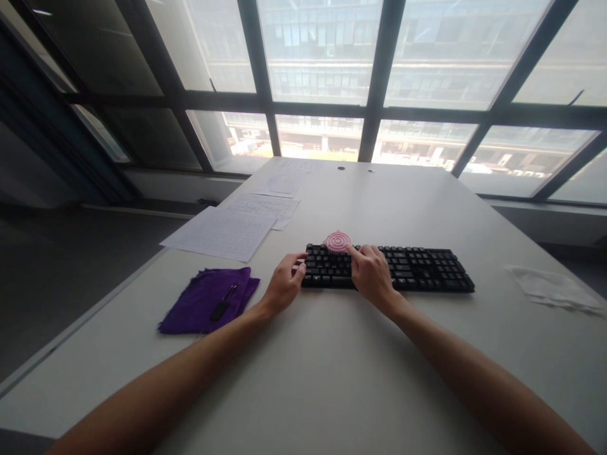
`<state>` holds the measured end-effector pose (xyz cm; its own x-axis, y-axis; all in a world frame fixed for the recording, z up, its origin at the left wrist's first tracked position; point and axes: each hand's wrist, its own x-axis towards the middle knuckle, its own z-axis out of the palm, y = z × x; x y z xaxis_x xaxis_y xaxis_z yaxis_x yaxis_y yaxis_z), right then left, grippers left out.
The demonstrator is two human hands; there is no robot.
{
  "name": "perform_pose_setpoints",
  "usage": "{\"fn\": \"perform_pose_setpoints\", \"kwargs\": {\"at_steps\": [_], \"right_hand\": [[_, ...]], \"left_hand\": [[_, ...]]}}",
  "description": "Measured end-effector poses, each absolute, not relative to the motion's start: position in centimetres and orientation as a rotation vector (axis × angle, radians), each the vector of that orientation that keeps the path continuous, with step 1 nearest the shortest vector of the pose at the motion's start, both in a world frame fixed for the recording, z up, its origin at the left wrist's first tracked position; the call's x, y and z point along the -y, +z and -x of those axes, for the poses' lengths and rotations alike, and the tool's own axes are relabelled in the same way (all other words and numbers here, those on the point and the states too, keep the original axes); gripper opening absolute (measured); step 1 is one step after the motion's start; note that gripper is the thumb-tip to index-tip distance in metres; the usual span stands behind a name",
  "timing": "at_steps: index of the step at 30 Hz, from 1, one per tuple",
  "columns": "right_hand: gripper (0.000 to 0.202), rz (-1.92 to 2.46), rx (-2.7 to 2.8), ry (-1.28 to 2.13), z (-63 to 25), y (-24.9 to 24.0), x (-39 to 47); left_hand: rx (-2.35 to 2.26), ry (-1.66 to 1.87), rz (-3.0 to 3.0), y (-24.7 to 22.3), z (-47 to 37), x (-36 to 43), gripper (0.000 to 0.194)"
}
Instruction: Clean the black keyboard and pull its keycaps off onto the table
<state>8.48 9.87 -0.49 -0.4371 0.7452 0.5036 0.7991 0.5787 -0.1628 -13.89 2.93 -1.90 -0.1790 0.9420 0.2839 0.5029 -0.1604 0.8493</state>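
Note:
A black keyboard [417, 268] lies lengthwise across the white table. My left hand [284, 281] grips its left end, thumb and fingers at the edge. Above the left part of the keys, my right hand [372, 272] is closed on a small round pink brush [337, 241] with a ring pattern on top. Short bristles show under the brush, down at the upper rows of keys. Part of the keyboard's middle is hidden behind my right hand.
A folded purple cloth [190, 303] lies left of my left arm, with a small black object with a metal loop [221, 308] on it. Printed papers [222, 230] spread along the table's left side. A white cloth [552, 287] rests at the right. Windows stand behind the table [303, 392].

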Motion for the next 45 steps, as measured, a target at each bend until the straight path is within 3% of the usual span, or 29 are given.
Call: {"fn": "perform_pose_setpoints", "kwargs": {"at_steps": [45], "right_hand": [[0.04, 1.112, 2.307, -0.02, -8.44, -0.38, -9.46]], "left_hand": [[-1.697, 1.289, -1.731, -2.06, 13.94, -2.91, 0.034]]}}
